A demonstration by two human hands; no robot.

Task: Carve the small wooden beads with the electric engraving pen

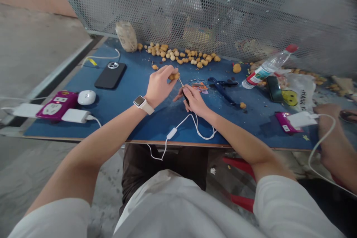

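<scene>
I am sitting at a blue board table [125, 119] with a perforated metal screen [223, 11] rising behind it, and a co-worker's hand [330, 126] is showing at the far right of my view. Along the back of the table, a scattered band of small tan nuts [181, 56] is lying beside a pale sack [126, 36]. A black phone [110, 75], a pink power bank [57, 105], a white earbud case [86, 97] and a plastic water bottle [269, 67] are sitting around my work, and blue pliers [221, 89] are lying just right of my hands. A white cable [178, 128] is trailing over the front edge. In the middle, my left hand [160, 86], wearing a white-strapped watch [141, 102], is closed around one nut [174, 76], pinching it in the fingertips and holding it above the table. My right hand [193, 101] is closed on a dark-handled pick [184, 95], with its thin metal tip at the nut, though I cannot tell whether it is touching. I am judging the nut to be light, hard and rounded, likely to slip or roll, so a firm pinch on its sides, clear of the tip, looks safest
</scene>
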